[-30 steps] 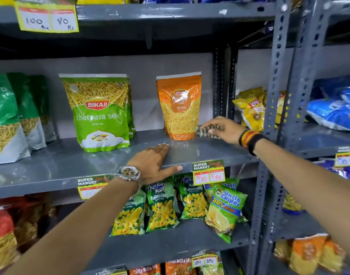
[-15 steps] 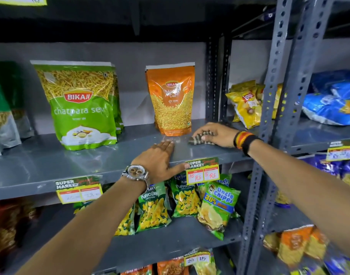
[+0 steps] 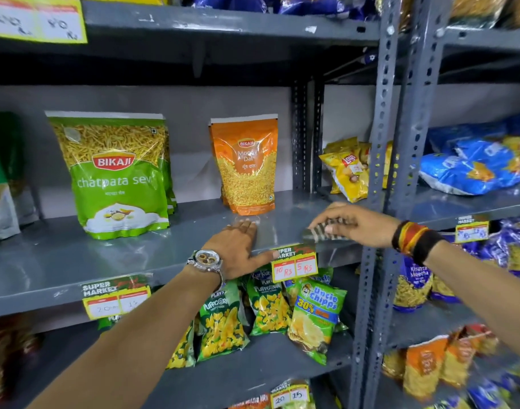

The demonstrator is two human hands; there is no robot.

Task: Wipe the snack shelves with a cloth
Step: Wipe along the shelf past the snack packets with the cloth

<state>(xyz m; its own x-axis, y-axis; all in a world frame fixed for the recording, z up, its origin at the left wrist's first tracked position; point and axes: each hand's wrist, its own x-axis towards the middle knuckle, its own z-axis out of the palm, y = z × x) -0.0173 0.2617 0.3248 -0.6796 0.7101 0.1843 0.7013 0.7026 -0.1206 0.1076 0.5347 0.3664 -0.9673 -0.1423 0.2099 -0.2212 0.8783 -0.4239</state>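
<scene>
A grey metal shelf [image 3: 75,261] runs across the middle of the head view. My right hand [image 3: 353,224] presses a small striped cloth [image 3: 319,233] onto the shelf near its front right edge, fingers closed over it. My left hand [image 3: 238,249] lies flat, palm down, on the shelf's front edge, fingers apart, a wristwatch on that wrist. Just behind the hands stands an orange Bikaji Moong Dal pouch [image 3: 247,163]. Further left stands a green Bikaji chatpata sev pouch [image 3: 117,175].
Grey slotted uprights [image 3: 379,160] stand just right of my right hand. Yellow Lays bags [image 3: 347,169] and blue bags [image 3: 471,166] fill the adjoining shelf. Price tags [image 3: 294,264] hang on the shelf edge. Puffcorn and Uncle Chipps packets [image 3: 314,314] sit below.
My right hand has slid the cloth forward and to the right, from beside the orange pouch to the shelf's front edge. My left hand stays flat in place.
</scene>
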